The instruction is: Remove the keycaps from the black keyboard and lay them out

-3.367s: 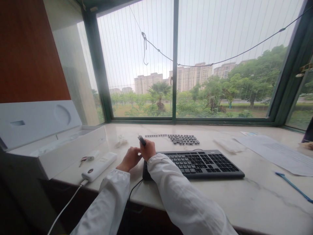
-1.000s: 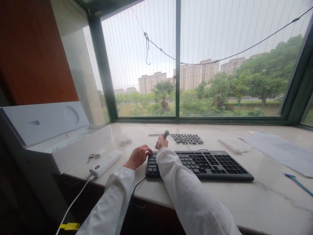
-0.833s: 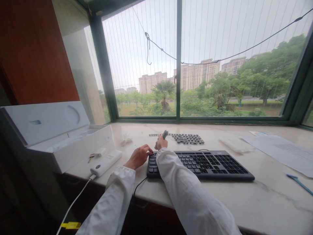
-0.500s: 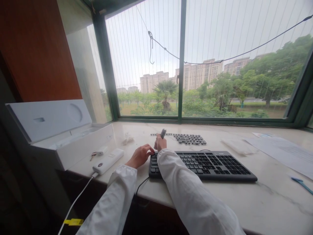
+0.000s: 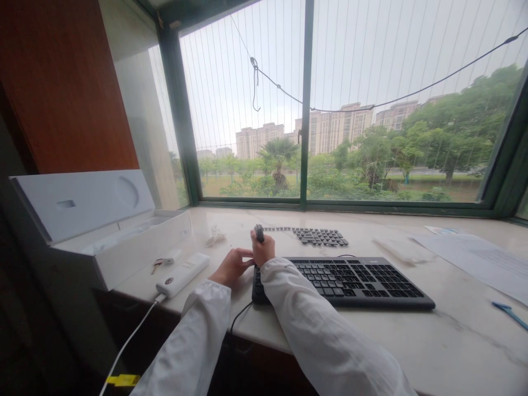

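Observation:
A black keyboard (image 5: 355, 280) lies on the marble sill in front of me. My right hand (image 5: 263, 250) is a fist around a small dark tool (image 5: 258, 232) that sticks up over the keyboard's left end. My left hand (image 5: 231, 266) is just left of it, fingers curled by the keyboard's left edge and reaching toward the right hand; whether it holds anything is hidden. Both arms wear white sleeves. Behind the keyboard lies a flat patch of loose dark keycaps (image 5: 319, 236).
An open white box (image 5: 103, 231) stands at the left. Beside it lie a white power bank (image 5: 181, 273) with a white cable, and a key (image 5: 157, 265). Papers (image 5: 478, 256) and a blue tool (image 5: 509, 313) lie at the right. The window is behind.
My right hand has drawn back from near the keycap patch to the keyboard's left end, the tool now upright. My left hand has slid off the keys to the edge.

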{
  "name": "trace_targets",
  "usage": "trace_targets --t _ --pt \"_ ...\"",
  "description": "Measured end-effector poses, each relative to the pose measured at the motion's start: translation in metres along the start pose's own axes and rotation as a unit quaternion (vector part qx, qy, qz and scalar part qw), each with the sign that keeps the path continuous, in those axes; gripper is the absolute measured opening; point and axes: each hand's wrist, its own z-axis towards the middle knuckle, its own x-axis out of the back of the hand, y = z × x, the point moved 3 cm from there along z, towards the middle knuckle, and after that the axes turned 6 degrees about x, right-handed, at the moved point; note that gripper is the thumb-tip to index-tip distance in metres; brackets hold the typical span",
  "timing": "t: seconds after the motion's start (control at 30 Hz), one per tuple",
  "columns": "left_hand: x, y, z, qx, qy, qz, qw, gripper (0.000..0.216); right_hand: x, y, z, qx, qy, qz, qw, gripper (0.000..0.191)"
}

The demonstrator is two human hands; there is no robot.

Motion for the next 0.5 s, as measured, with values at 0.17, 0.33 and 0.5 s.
trace_targets --t 0.17,0.33,0.5 --pt "0.001 0.000 0.001 0.012 0.020 0.049 0.999 0.016 -0.002 -0.004 -0.003 0.052 -0.008 -0.032 0.998 0.044" --pt "0.002 0.004 -0.001 0.005 0.036 0.081 0.996 0.016 0.002 -0.008 -0.004 0.063 -0.011 -0.042 0.997 0.042" --pt "-0.001 -0.001 0.000 0.024 0.039 0.170 0.984 0.019 0.003 -0.020 -0.012 0.121 -0.032 -0.047 0.991 0.042"
